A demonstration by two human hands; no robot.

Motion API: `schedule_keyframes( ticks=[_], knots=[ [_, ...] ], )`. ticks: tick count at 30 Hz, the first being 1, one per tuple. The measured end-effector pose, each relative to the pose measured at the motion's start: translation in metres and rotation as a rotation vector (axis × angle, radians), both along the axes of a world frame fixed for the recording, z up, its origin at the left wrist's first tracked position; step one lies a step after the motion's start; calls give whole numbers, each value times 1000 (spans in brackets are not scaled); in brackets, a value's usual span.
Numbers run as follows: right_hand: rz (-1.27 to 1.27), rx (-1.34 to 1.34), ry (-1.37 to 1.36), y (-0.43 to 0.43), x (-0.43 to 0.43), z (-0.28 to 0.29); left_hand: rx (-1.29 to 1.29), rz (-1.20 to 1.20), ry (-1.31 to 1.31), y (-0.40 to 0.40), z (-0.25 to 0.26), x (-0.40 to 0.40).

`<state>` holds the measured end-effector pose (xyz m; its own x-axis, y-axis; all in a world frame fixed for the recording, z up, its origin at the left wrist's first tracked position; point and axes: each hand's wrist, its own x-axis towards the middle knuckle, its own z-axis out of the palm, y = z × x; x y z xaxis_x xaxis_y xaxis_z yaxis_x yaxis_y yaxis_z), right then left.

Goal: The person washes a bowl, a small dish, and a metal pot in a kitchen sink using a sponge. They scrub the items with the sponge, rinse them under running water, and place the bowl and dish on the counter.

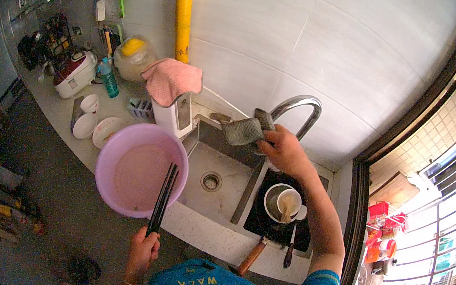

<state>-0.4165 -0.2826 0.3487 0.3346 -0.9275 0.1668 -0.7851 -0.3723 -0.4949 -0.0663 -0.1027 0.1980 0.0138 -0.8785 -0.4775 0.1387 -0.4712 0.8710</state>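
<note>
In my left hand [144,248] is a bundle of dark chopsticks [164,197], pointing up past the right rim of a purple plastic basin [103,173]. My right hand [287,151] grips a grey-green cloth [243,131] beside the chrome faucet [314,111], above the back right of the sink. Below it lies the stainless steel sink [224,166] with a round drain strainer [211,181]. The basin stands left of the sink, partly over the counter edge; its inside looks pinkish.
Right of the sink, a white pot [270,203] with a smaller white cup [292,197] sits on a black surface [258,223]. Two wooden-handled utensils, one with an orange-brown handle [253,255], lie nearby. Bowls [85,126], a pink towel [174,80] over a white appliance [171,112], and a teal bottle [108,79] stand left.
</note>
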Motion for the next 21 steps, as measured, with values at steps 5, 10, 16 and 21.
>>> schedule_keyframes(
  ticks=[5,10,16,21],
  knots=[
    [-37,-164,-96,-23,-37,2,43,-14,-18,-3,21,-18],
    [59,279,-411,-16,-23,55,90,2,-5,-5,26,-20],
    [0,108,-172,-48,-39,62,102,-19,20,-11,44,-28],
    [-42,-161,-324,-63,-38,63,51,-18,207,-8,29,-12]
  ],
)
